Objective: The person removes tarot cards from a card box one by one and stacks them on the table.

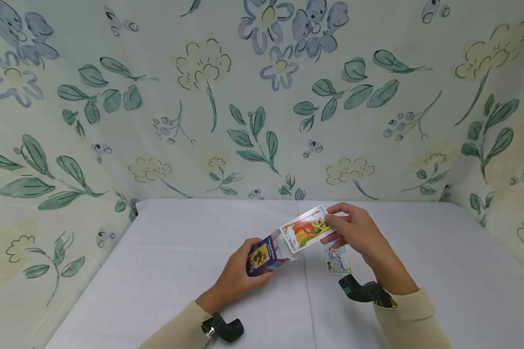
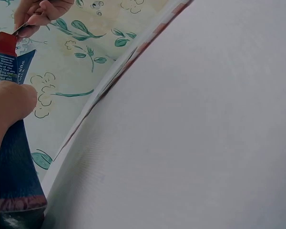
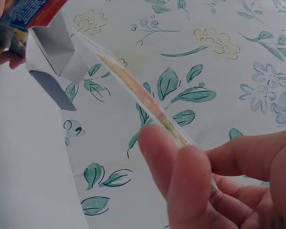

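Before a floral cloth (image 1: 253,140), over a white table (image 1: 179,232), two hands hold a blue box (image 1: 258,257) and a King of Wands card (image 1: 307,229).

The cloth rises along the far side and spreads to left and right of the table. The left hand (image 1: 237,274) is clasped round the box near the middle of the scene, the box tilted with its opened end toward the far right. The right hand (image 1: 358,230), farther right, pinches the King of Wands card by its right end between thumb and fingers; the card's left end is at the box's open flaps, though I cannot tell whether they touch. A blue-toned card (image 1: 338,261) lies picture up on the table, partly hidden beneath the right hand.
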{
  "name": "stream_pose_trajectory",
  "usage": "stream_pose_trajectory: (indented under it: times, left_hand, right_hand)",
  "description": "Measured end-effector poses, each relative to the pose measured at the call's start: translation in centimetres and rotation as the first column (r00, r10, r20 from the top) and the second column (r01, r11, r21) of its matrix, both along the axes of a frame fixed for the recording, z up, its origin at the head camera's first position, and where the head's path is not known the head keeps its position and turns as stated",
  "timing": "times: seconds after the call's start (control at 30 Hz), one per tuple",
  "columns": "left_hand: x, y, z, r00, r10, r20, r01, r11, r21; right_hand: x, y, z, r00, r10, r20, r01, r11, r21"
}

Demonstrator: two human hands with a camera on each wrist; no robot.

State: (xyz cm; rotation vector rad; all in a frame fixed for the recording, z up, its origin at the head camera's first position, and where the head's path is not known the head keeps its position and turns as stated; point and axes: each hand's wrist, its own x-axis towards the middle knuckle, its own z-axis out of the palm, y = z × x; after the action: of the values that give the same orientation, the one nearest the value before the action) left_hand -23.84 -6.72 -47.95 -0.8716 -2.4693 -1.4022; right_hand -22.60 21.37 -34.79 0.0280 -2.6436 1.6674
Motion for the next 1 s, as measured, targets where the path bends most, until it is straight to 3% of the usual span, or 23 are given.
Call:
stream_pose_trajectory:
  times: [0.27, 0.47, 1.0]
  left_hand:
    - [0.1, -0.1, 0.0, 1.000, -0.002, 0.000, 0.002, 1.000, -0.003]
    - [-0.2, -0.1, 0.2, 1.000, -0.004, -0.026, 0.004, 1.000, 0.002]
    - [-0.1, 0.0, 0.0, 1.000, -0.006, -0.004, 0.006, 1.000, -0.007]
  right_hand:
    - [0.1, 0.5, 0.4, 1.000, 0.002, 0.010, -0.002, 0.999, -0.044]
    - [-0.1, 0.9, 0.6, 1.000, 0.005, -0.016, -0.006, 1.000, -0.025]
    - [-0.1, 1.3, 0.4, 0.999, -0.019, -0.028, 0.020, 0.999, 0.050]
